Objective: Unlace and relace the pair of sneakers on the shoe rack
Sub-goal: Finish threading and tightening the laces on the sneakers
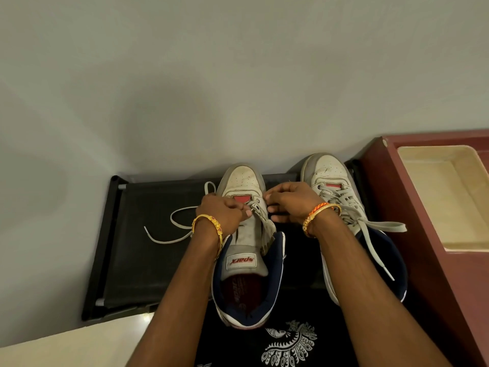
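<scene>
Two white high-top sneakers with navy lining stand toe-away on a black shoe rack (148,250). The left sneaker (244,181) has only its lowest eyelets threaded. Its grey lace (174,221) trails loose to the left across the rack. My left hand (222,213) pinches the lace at the left eyelet row. On the right eyelet row, my right hand (291,201) pinches the other part of the lace, fingers curled. The right sneaker (330,170) is fully laced, with its untied lace ends (381,226) hanging over its right side.
A pale wall rises just behind the rack. A maroon wooden unit (412,221) with a cream recessed panel stands hard against the rack's right side. Black patterned fabric (288,345) lies below the sneakers. Pale floor (79,345) shows at bottom left.
</scene>
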A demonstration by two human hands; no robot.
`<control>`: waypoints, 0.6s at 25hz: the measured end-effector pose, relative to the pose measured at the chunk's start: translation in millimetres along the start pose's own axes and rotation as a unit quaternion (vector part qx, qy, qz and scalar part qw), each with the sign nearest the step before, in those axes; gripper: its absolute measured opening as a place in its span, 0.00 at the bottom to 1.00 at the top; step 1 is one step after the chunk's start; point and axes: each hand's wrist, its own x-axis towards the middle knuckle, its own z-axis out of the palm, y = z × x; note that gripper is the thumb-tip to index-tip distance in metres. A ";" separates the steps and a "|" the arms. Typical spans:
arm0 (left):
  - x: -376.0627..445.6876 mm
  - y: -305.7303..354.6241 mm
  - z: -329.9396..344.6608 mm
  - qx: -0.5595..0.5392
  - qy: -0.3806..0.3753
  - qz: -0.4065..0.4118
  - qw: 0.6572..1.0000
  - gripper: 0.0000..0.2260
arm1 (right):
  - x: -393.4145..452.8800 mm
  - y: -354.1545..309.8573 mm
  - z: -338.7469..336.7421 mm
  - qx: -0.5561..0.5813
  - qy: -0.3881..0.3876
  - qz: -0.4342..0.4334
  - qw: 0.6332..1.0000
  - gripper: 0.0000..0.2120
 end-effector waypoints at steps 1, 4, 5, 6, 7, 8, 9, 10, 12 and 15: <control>-1.0 0.1 1.2 0.007 0.011 0.005 1.000 0.06 | -1.8 -0.6 -0.5 0.005 -0.013 -0.001 1.000 0.05; -1.7 1.3 3.2 0.034 0.023 0.022 0.999 0.08 | -8.5 -1.2 -1.3 -0.098 -0.063 -0.034 0.993 0.08; -1.4 1.5 3.3 0.033 0.024 0.024 0.999 0.09 | -10.2 -0.9 -0.3 -0.157 -0.073 -0.048 0.984 0.12; -0.1 1.2 2.7 0.031 0.025 0.030 0.999 0.10 | -11.8 -1.3 1.8 -0.207 -0.070 -0.060 0.974 0.13; 0.3 0.7 2.3 0.036 0.023 0.033 0.999 0.10 | -12.6 -1.9 3.3 -0.243 -0.054 -0.073 0.966 0.12; 0.0 0.8 2.1 0.043 0.023 0.034 0.998 0.10 | -13.0 -3.0 3.7 -0.266 -0.033 -0.090 0.959 0.08; 0.0 0.5 1.7 0.047 0.022 0.033 0.998 0.09 | -12.2 -4.2 3.7 -0.280 -0.021 -0.102 0.954 0.05; 0.2 0.6 1.6 0.049 0.023 0.028 0.998 0.09 | -12.3 -5.0 3.0 -0.281 -0.019 -0.108 0.954 0.03; -0.5 1.8 0.7 0.047 0.021 0.022 0.998 0.08 | -10.0 -4.9 -0.5 -0.239 -0.030 -0.090 0.966 0.06; -3.2 4.8 -0.8 0.053 0.014 0.029 0.998 0.08 | -9.4 -3.0 -4.6 -0.168 -0.043 -0.049 0.984 0.08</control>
